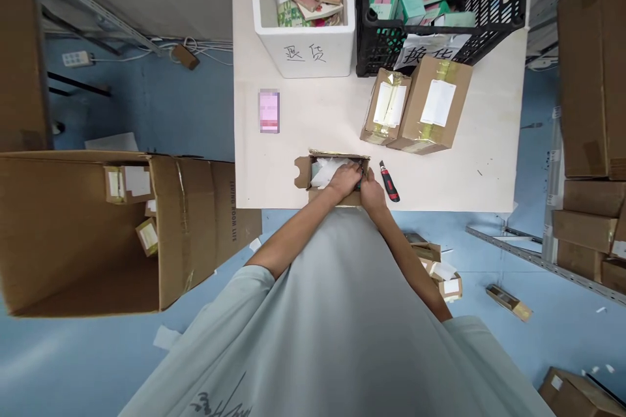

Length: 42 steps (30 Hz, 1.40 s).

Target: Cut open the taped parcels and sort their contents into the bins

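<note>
A small opened cardboard box [303, 172] stands at the table's near edge, its left flap folded outward. White packing material [327, 171] shows inside it. My left hand [346, 180] reaches into the box at its right part, fingers curled down; what they grip, if anything, is hidden. At the box's right end, my right hand [372, 193] is closed on the cardboard edge. Just right of that hand lies a red and black utility knife [389, 181], touched by neither hand.
Two taped parcels [437, 107] [386, 106] sit behind the knife. A white bin [303, 52] with booklets and a black crate [440, 32] with green boxes stand at the back. A phone [269, 111] lies left. A large carton [190, 228] holding parcels is left of the table.
</note>
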Each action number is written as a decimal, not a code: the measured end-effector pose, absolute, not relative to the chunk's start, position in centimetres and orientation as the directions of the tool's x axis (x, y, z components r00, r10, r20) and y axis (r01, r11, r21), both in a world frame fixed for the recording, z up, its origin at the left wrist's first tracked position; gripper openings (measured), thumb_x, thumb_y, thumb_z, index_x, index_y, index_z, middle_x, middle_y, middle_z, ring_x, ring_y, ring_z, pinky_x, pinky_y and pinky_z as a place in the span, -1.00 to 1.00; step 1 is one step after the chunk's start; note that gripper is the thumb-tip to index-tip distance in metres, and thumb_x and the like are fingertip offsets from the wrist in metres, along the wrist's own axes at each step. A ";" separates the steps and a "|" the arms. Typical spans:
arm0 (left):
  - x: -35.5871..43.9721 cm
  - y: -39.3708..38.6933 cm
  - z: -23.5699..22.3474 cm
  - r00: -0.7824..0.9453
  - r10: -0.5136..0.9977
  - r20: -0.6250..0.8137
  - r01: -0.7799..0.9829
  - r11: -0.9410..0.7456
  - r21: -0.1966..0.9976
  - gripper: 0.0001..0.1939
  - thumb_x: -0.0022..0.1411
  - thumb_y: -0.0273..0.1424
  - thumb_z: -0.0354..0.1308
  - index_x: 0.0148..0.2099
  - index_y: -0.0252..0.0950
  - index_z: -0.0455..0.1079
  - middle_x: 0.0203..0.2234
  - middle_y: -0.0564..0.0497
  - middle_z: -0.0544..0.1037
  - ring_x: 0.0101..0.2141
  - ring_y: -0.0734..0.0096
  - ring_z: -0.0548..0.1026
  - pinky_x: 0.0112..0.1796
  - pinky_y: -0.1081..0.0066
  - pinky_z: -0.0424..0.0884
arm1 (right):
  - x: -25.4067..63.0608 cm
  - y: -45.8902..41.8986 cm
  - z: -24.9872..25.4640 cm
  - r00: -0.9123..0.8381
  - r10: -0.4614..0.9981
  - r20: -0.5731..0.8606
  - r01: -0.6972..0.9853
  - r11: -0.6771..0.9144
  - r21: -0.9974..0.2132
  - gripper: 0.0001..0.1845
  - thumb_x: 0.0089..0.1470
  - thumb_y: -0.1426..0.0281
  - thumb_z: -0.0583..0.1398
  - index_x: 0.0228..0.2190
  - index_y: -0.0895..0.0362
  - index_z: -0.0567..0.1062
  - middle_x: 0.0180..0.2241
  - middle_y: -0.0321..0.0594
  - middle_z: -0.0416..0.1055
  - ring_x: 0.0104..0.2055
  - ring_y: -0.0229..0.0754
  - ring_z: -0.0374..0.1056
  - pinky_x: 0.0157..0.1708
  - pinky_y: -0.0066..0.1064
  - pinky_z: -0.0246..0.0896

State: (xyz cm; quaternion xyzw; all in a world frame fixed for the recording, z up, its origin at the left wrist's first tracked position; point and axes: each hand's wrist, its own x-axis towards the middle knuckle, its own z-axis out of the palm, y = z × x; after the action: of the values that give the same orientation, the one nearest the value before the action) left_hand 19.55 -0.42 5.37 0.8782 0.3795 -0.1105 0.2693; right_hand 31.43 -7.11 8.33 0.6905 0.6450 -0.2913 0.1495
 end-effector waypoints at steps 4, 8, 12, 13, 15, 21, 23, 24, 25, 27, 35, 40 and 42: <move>20.6 -0.1 4.6 0.682 0.590 -0.432 0.731 -0.581 0.359 -0.63 0.47 -0.56 0.07 0.19 -0.53 0.58 0.11 -0.47 0.65 0.22 -0.14 0.51 0.20 0.05 0.41 | 31.7 -7.3 8.5 -0.015 0.799 -0.600 0.973 -0.128 -0.195 -0.31 0.41 0.64 -0.09 0.46 0.32 0.36 0.60 0.38 0.05 0.12 0.10 0.67 0.16 -0.16 0.56; 20.9 0.0 4.0 0.650 0.628 -0.428 0.759 -0.553 0.343 -0.42 0.37 -0.55 0.20 0.40 -0.57 0.43 0.26 -0.50 0.57 0.28 -0.15 0.49 0.24 0.05 0.40 | 31.9 -8.1 9.0 -0.019 0.806 -0.591 0.972 -0.124 -0.200 -0.29 0.43 0.63 -0.10 0.51 0.28 0.30 0.60 0.33 0.09 0.13 0.09 0.66 0.16 -0.16 0.56; 21.3 -0.3 4.1 0.584 0.681 -0.442 0.812 -0.500 0.302 -0.47 0.43 -0.63 0.06 0.39 -0.57 0.42 0.25 -0.52 0.58 0.27 -0.13 0.52 0.17 0.04 0.46 | 32.3 -8.6 9.2 -0.048 0.831 -0.554 0.962 -0.111 -0.249 -0.27 0.43 0.61 -0.09 0.54 0.29 0.23 0.57 0.30 0.17 0.20 0.12 0.62 0.18 -0.13 0.55; 21.4 -0.4 4.3 0.573 0.689 -0.444 0.819 -0.493 0.293 -0.49 0.43 -0.63 0.05 0.37 -0.54 0.43 0.24 -0.50 0.59 0.25 -0.12 0.53 0.15 0.06 0.46 | 32.4 -8.6 9.2 -0.049 0.832 -0.552 0.960 -0.114 -0.257 -0.27 0.42 0.61 -0.09 0.54 0.29 0.24 0.56 0.30 0.19 0.21 0.13 0.61 0.18 -0.12 0.55; 21.3 -0.6 5.0 0.556 0.705 -0.440 0.831 -0.483 0.276 -0.51 0.42 -0.64 0.08 0.35 -0.51 0.44 0.23 -0.47 0.58 0.21 -0.10 0.56 0.11 0.09 0.48 | 32.6 -8.5 9.3 -0.041 0.834 -0.550 0.954 -0.132 -0.271 -0.28 0.43 0.60 -0.08 0.53 0.28 0.26 0.53 0.27 0.25 0.22 0.14 0.60 0.18 -0.11 0.54; 18.3 -1.8 8.5 0.517 0.775 -0.365 0.855 -0.449 0.258 -0.48 0.29 -0.62 0.22 0.29 -0.44 0.43 0.25 -0.38 0.52 0.12 -0.08 0.56 -0.03 0.15 0.54 | 32.8 -8.0 11.0 -0.027 0.876 -0.481 0.920 -0.166 -0.355 -0.38 0.56 0.45 -0.13 0.44 0.07 0.43 0.40 0.01 0.50 0.21 0.09 0.61 0.18 -0.18 0.52; 16.9 -2.1 9.6 0.502 0.800 -0.329 0.860 -0.423 0.285 -0.46 0.26 -0.60 0.24 0.28 -0.40 0.42 0.24 -0.36 0.51 0.15 -0.11 0.53 0.00 0.12 0.55 | 32.5 -7.8 11.8 -0.052 0.888 -0.457 0.918 -0.138 -0.372 -0.41 0.58 0.40 -0.09 0.41 0.02 0.49 0.45 -0.06 0.45 0.20 0.09 0.62 0.15 -0.21 0.53; 16.3 -2.2 10.0 0.495 0.808 -0.319 0.862 -0.410 0.298 -0.47 0.26 -0.60 0.24 0.27 -0.38 0.43 0.23 -0.35 0.51 0.16 -0.12 0.52 0.02 0.10 0.55 | 32.4 -7.7 12.1 -0.061 0.890 -0.451 0.919 -0.126 -0.373 -0.44 0.58 0.37 -0.05 0.39 0.01 0.52 0.47 -0.08 0.42 0.19 0.10 0.62 0.14 -0.21 0.54; 15.8 -2.2 10.5 0.490 0.814 -0.312 0.862 -0.400 0.310 -0.48 0.25 -0.59 0.24 0.27 -0.38 0.43 0.22 -0.35 0.52 0.16 -0.13 0.51 0.04 0.09 0.55 | 32.2 -7.6 12.4 -0.067 0.893 -0.444 0.920 -0.117 -0.374 -0.46 0.58 0.34 -0.02 0.37 0.01 0.55 0.49 -0.09 0.40 0.17 0.11 0.64 0.12 -0.21 0.55; 14.9 -2.2 11.1 0.484 0.822 -0.300 0.862 -0.390 0.323 -0.49 0.25 -0.56 0.25 0.24 -0.39 0.45 0.19 -0.35 0.53 0.18 -0.16 0.49 0.06 0.06 0.54 | 32.0 -7.3 12.8 -0.077 0.901 -0.427 0.916 -0.106 -0.388 -0.50 0.58 0.26 0.05 0.35 -0.03 0.58 0.50 -0.14 0.39 0.15 0.11 0.65 0.11 -0.19 0.56; 12.9 -2.2 13.0 0.496 0.832 -0.248 0.842 -0.391 0.373 -0.47 0.23 -0.52 0.27 0.25 -0.44 0.47 0.16 -0.36 0.55 0.17 -0.17 0.48 0.12 0.03 0.51 | 33.3 -5.5 11.5 -0.002 0.911 -0.412 0.775 -0.259 -0.577 -0.59 0.52 0.26 0.15 0.16 -0.06 0.74 0.26 -0.25 0.65 0.06 -0.04 0.71 0.22 -0.19 0.54; 12.6 -2.0 13.2 0.514 0.823 -0.243 0.827 -0.399 0.397 -0.44 0.22 -0.54 0.28 0.28 -0.42 0.47 0.15 -0.34 0.57 0.18 -0.17 0.48 0.11 0.03 0.51 | 33.2 -4.9 10.6 0.049 0.921 -0.386 0.801 -0.267 -0.536 -0.61 0.50 0.25 0.17 0.09 -0.05 0.79 0.15 -0.20 0.72 0.05 0.03 0.71 0.19 -0.17 0.54; 12.5 -2.0 13.2 0.526 0.814 -0.248 0.820 -0.408 0.401 -0.50 0.22 -0.55 0.28 0.22 -0.40 0.50 0.13 -0.33 0.57 0.17 -0.17 0.49 0.10 0.03 0.52 | 33.0 -4.7 10.2 0.055 0.924 -0.378 0.853 -0.241 -0.463 -0.59 0.50 0.28 0.15 0.09 -0.03 0.79 0.10 -0.13 0.74 0.06 0.07 0.70 0.18 -0.15 0.54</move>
State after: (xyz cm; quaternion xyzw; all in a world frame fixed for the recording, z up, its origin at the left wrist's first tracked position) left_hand 12.52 -1.98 13.22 0.8389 0.4870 -0.0066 0.2429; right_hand 33.01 -4.75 10.22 0.7242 0.6135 -0.3097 -0.0575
